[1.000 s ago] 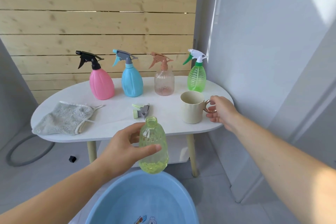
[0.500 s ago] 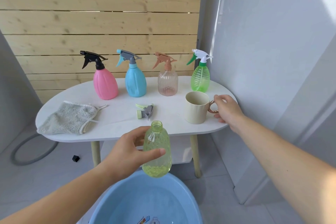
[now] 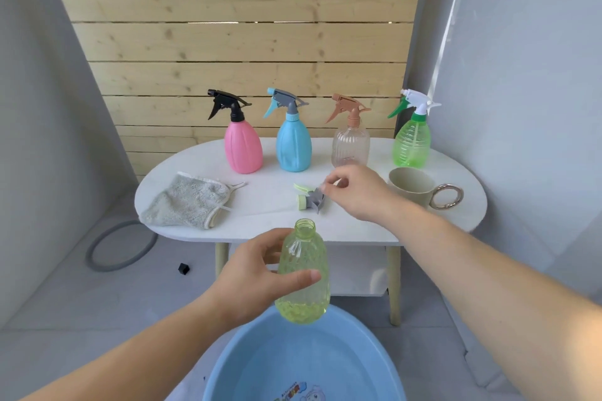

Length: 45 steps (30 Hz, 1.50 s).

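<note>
at the right fingertips: the spray head

just left of the curled thumb and forefinger of the right hand (image 3: 356, 194), the spray head (image 3: 309, 200) is lying on the table (image 3: 260, 215); i cannot tell whether they are touching it. the left hand (image 3: 250, 277) is wrapping fingers and thumb round the yellow-green bottle (image 3: 306, 254), its open neck just above them. pinching the grey body rather than the thin lever is looking safest for seating the collar squarely.
</note>
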Motion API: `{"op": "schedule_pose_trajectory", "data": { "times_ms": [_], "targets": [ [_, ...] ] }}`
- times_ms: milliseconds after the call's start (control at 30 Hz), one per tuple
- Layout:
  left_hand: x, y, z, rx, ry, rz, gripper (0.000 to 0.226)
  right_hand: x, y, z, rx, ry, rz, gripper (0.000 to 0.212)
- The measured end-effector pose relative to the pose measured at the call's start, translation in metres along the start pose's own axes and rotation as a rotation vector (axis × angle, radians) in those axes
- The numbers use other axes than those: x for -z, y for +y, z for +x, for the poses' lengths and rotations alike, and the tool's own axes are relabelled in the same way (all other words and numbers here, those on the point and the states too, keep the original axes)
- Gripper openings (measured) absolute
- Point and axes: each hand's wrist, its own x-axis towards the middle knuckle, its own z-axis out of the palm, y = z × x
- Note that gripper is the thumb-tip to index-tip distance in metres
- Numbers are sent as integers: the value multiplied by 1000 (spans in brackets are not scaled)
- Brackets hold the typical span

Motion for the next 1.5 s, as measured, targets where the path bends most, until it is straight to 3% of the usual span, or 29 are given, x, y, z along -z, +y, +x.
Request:
{"op": "schedule_pose_trajectory", "data": {
  "times_ms": [233,433,667,867,1033,1267,1500],
  "targets": [
    [19,-11,-7,22,41,-5,41,-58,11,30,-108,-144,-231,58],
    [30,-19,-7,40,76,-21,41,-77,10,38,-153,-60,-272,54],
    [35,-21,-6,42,102,-49,40,-75,16,36,-140,13,-203,28],
    [42,-22,-4,45,126,-92,43,-41,-6,28,26,152,212,20],
    [46,-24,-2,69,169,-118,45,2,-28,25,202,321,91,29],
    [47,-19,-4,94,218,-51,33,47,-37,-1,428,427,46,33],
    [44,-20,1,118,232,-9,36,64,-41,-7,549,469,-58,35]
  ]
}}
